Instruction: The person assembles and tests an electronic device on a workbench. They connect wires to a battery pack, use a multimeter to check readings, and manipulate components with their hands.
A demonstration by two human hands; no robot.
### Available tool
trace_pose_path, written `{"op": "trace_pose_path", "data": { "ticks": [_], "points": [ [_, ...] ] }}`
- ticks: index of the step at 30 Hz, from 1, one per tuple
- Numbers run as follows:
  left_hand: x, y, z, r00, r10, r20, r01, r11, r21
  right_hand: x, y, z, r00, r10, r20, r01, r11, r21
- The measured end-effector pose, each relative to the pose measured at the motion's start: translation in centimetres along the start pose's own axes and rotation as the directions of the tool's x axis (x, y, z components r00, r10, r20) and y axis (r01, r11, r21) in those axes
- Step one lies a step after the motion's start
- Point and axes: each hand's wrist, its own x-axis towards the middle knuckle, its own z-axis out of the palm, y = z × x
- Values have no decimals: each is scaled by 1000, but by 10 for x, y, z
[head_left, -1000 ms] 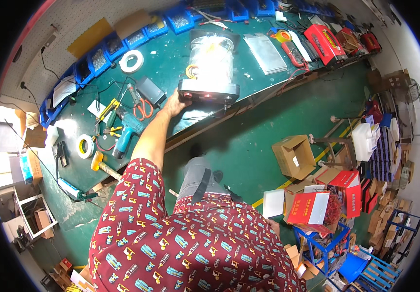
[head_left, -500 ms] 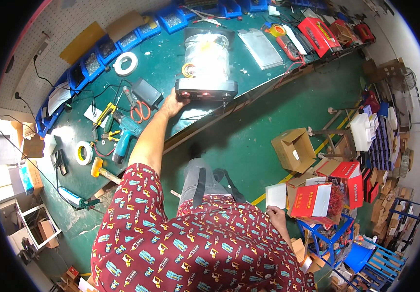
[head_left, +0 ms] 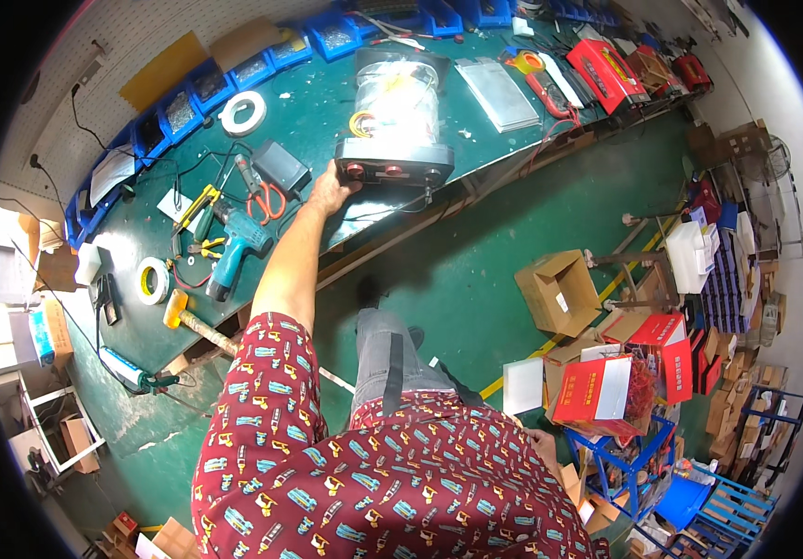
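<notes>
Our left hand [head_left: 332,189] is on the near-left corner of the clear cylindrical housing's [head_left: 398,110] black end panel [head_left: 394,171]; fingers partly hidden, can't tell if they're pinching. Housing is just right of and beyond that grip, red fittings facing us, long axis running from panel toward the blue bins [head_left: 334,41]; upright or lying, can't tell. Left of grip: orange-handled scissors [head_left: 267,201], teal drill [head_left: 239,250]. Our right hand [head_left: 541,445] hangs well apart, right and nearer us, finger state unclear.

My green desk [head_left: 313,112] is carrying a clear cylindrical device [head_left: 396,116], a drill [head_left: 241,247] lying left, flat sheets [head_left: 499,96] right.
</notes>
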Motion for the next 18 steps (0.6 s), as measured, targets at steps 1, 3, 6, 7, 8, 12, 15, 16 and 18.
{"op": "trace_pose_path", "data": {
  "ticks": [1,3,6,7,8,12,15,16,18],
  "points": [
    [-1,3,-1,1000,-9,-3,9,1000,14,0,0,1,1000,-1,5,1,1000,1],
    [-4,9,1,1000,-15,-10,16,999,40,1,-2,-1,1000,25,9,-24,999,-30],
    [-8,14,-1,999,17,-29,-15,999,48,-1,-16,2,993,120,22,-121,989,82],
    [-8,15,-2,999,17,-33,-16,1000,21,1,-13,0,997,76,25,-77,996,54],
    [-10,17,-2,999,16,-35,-16,1000,-6,3,-9,0,995,93,32,-95,994,62],
    [-12,29,-1,999,-33,-22,33,999,32,6,-2,-6,998,-16,60,19,999,-41],
    [-11,24,-4,999,-49,-17,49,999,4,10,8,-11,996,-63,61,63,998,-2],
    [-11,23,-5,999,-49,-12,48,999,-12,13,11,-11,997,-51,58,53,998,-20],
    [-13,29,-1,999,-38,-18,38,999,-20,10,14,-12,999,-11,40,13,998,-56]
  ]
}}
